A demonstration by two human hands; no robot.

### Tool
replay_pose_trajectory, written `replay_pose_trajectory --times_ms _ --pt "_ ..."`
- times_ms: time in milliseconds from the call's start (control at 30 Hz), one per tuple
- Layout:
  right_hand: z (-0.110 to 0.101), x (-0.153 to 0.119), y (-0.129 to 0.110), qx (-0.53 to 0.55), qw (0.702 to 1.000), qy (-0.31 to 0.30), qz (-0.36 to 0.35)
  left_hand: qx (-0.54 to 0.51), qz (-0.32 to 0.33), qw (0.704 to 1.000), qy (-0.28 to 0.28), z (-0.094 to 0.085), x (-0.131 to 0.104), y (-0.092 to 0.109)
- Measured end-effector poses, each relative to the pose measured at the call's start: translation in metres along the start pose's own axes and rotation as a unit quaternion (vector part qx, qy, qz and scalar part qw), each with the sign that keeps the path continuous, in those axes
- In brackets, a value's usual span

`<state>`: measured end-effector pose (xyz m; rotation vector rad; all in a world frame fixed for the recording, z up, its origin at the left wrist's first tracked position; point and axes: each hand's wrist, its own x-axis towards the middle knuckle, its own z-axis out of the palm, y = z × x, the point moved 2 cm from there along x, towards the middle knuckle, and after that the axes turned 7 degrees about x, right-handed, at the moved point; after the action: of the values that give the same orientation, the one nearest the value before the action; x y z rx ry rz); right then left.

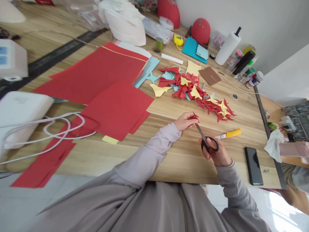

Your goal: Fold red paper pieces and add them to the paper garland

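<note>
In the head view, a person in a gray top works over a wooden table point(169, 167), the left hand point(183, 121) pinching a small red paper piece point(194, 116) between its fingertips, the right hand point(221, 155) gripping black-handled scissors point(204, 138) with their tips at the piece. The piece is above the table, in front of a long heap point(180, 92) of folded red, yellow and blue shapes, some like darts, others like pointed stars. Judging by the heap, much folding is done; large red sheets point(96, 72), a red square point(118, 106) and red strips point(45, 164) lie flat and unfolded at left, suggesting more stock than finished work. A brown sheet point(209, 76) lies flat behind the heap. A yellow-handled knife point(233, 132) rests beyond the scissors, near a black phone point(253, 166). Among containers at the back, a dark box point(189, 33) holds a red ball point(201, 29), and a clear bag point(219, 40) beside it shows something pink, its nature unclear. Bottles point(255, 79) stand at the far right, contents too small to tell.
</note>
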<state>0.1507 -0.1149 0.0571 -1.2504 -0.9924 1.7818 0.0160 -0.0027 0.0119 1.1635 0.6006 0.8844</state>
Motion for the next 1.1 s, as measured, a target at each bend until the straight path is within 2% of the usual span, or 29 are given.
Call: replay_pose_trajectory --times_ms 1100 --pt "0.0042 -0.0023 -0.0041 -0.016 0.999 0.03 0.007 0.024 0.006 1.0 -0.005 -0.0006 -0.0004 -0.0004"
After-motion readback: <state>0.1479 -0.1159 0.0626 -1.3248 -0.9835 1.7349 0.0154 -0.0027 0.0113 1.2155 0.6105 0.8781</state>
